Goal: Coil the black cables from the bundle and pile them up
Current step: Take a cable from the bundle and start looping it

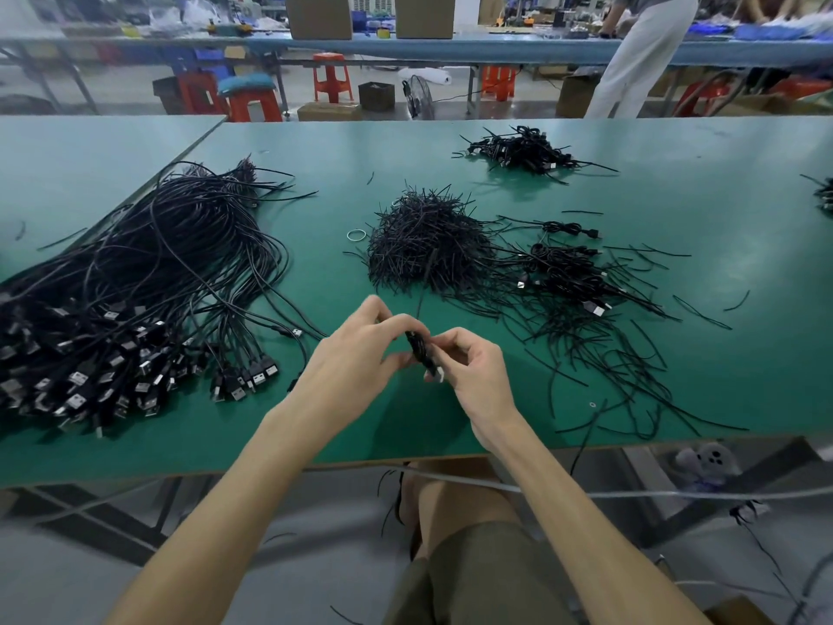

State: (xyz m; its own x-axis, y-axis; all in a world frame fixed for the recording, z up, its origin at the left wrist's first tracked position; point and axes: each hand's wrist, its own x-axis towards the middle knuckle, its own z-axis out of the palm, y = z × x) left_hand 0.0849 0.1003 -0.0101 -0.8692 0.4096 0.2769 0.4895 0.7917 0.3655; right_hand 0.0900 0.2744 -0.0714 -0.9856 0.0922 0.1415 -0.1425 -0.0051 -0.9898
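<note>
Coiled cable [418, 350] | pinched by left hand [347, 358] and right hand [475, 369] | mostly hidden between them

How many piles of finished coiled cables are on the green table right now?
3. A far pile at the back, a near pile right of the tie heap, and an edge pile cut off at the frame's right. More may lie outside the view.
</note>
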